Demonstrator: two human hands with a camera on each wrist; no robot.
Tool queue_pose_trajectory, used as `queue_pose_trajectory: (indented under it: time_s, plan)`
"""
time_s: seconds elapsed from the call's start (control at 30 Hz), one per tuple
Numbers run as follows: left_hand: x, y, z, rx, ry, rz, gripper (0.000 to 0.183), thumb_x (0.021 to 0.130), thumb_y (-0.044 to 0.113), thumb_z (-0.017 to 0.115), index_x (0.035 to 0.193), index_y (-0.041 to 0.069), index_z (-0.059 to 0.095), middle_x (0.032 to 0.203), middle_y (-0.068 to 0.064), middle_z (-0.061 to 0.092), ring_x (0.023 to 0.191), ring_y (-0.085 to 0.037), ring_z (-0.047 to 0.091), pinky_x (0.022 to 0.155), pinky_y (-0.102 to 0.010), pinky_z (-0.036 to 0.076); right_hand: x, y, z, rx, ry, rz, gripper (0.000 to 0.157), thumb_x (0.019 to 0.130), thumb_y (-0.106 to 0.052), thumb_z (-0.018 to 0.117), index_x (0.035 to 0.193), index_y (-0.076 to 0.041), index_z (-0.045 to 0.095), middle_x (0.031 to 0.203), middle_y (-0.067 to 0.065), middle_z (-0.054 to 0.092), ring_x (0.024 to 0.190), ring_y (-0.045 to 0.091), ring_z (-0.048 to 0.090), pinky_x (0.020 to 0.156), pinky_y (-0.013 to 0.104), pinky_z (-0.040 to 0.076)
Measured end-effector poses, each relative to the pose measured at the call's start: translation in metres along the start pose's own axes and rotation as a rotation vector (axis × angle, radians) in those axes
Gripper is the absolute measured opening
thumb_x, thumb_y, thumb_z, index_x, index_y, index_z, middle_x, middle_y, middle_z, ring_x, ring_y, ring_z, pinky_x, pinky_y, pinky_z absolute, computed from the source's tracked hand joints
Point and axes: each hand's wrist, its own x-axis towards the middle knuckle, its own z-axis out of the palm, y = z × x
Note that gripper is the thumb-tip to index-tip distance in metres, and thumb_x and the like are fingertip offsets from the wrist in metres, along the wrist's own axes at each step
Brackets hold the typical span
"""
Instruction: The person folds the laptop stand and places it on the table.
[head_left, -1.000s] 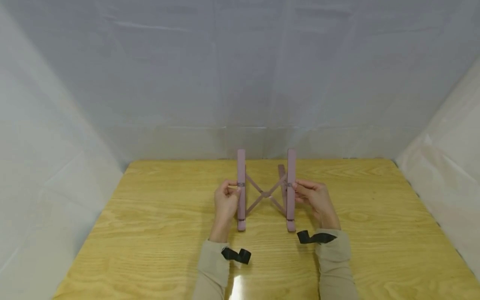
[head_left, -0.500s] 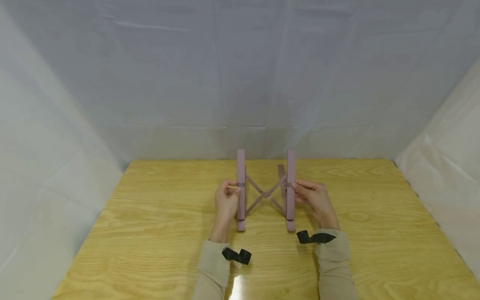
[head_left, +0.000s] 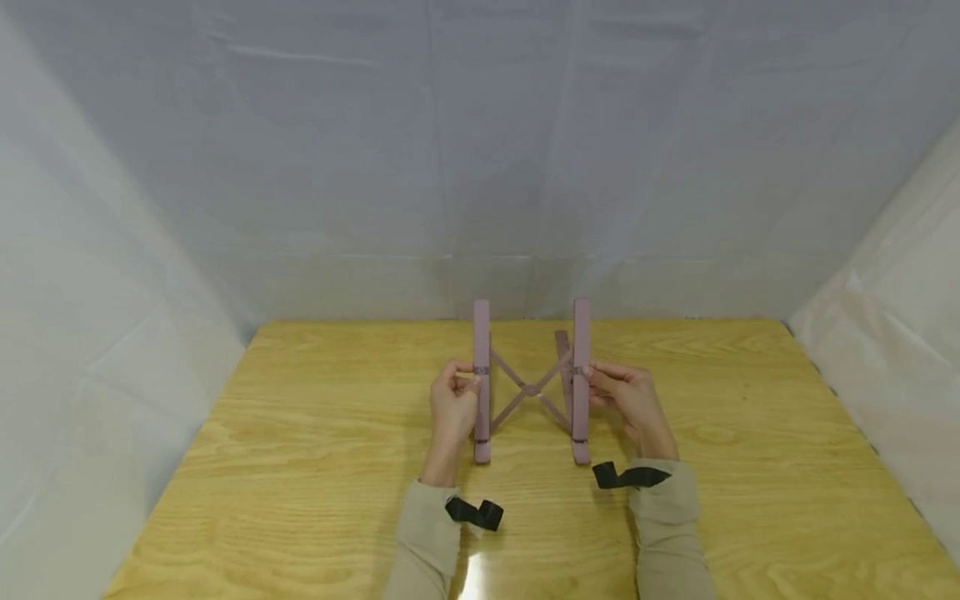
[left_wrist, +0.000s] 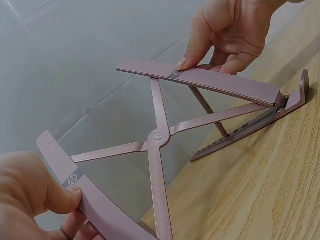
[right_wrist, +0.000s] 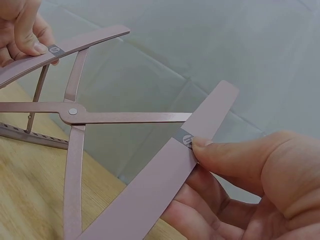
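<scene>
Pale, creased sheeting (head_left: 510, 158) is hanging behind and along both sides of a wood-grained counter (head_left: 300, 450), and a patch of light is gleaming on the near part of the wood. Towards the middle of the far half, a pinkish folding stand (head_left: 532, 389) is sitting between the person's two hands, its left rail (head_left: 482, 417) and right rail (head_left: 582, 417) running roughly parallel and well apart. Crossed bars are linking the rails in an X, meeting at a round pivot (left_wrist: 158, 136). Below the right rail, a slotted leg (left_wrist: 242, 132) is sloping beside the wood (whether it is bearing any weight, I cannot tell).

On the left, the left hand (head_left: 455, 404) is pinching the left rail, its thumb pressing on top next to a grey band (left_wrist: 73, 180) that is showing an hp logo. Opposite, the right hand (head_left: 633, 402) is gripping the right rail in the same way, thumb above and fingers curling beneath. Beige sleeves (head_left: 667, 521) are covering both forearms, and black straps (head_left: 633, 477) are sticking out inward near the cuffs.
</scene>
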Motion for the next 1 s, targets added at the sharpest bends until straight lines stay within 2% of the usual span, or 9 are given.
queue_pose_trajectory:
  time_s: [0.3, 0.47, 0.77, 1.0]
  plan:
    - [-0.0006, -0.0007, 0.0002, 0.012, 0.014, 0.022, 0.012, 0.090, -0.007, 0.062, 0.099, 0.001, 0.065, 0.073, -0.003, 0.050, 0.063, -0.014, 0.047, 0.053, -0.025, 0.039, 0.0027, 0.0016, 0.0004, -0.002, 0.001, 0.010, 0.038, 0.092, -0.010, 0.071, 0.126, 0.007, 0.063, 0.083, -0.005, 0.073, 0.070, 0.009, 0.067, 0.071, 0.030, 0.060]
    - [-0.0004, -0.0007, 0.0008, 0.020, 0.011, 0.013, 0.013, 0.089, -0.007, 0.062, 0.099, 0.002, 0.065, 0.074, -0.003, 0.051, 0.064, -0.015, 0.047, 0.054, -0.026, 0.040, 0.0019, 0.0018, -0.0003, 0.019, 0.004, 0.018, 0.030, 0.092, -0.010, 0.071, 0.120, 0.001, 0.069, 0.082, -0.005, 0.073, 0.069, 0.009, 0.067, 0.070, 0.029, 0.060]
    - [0.0011, -0.0004, -0.0001, 0.020, -0.013, 0.002, 0.010, 0.093, -0.003, 0.062, 0.099, 0.004, 0.065, 0.076, -0.004, 0.051, 0.067, -0.016, 0.048, 0.056, -0.026, 0.041, 0.0016, 0.0004, -0.0011, 0.005, -0.002, 0.012, 0.025, 0.093, -0.008, 0.069, 0.118, -0.002, 0.071, 0.082, -0.005, 0.073, 0.069, 0.009, 0.067, 0.071, 0.030, 0.060]
    - [0.0009, -0.0003, 0.0010, 0.006, -0.011, 0.004, 0.012, 0.091, -0.005, 0.063, 0.099, 0.003, 0.065, 0.076, -0.004, 0.051, 0.067, -0.016, 0.048, 0.057, -0.026, 0.041, 0.0031, -0.0007, -0.0016, -0.033, 0.010, 0.013, 0.039, 0.093, -0.011, 0.071, 0.126, 0.007, 0.063, 0.086, -0.006, 0.073, 0.070, 0.009, 0.066, 0.074, 0.031, 0.060]
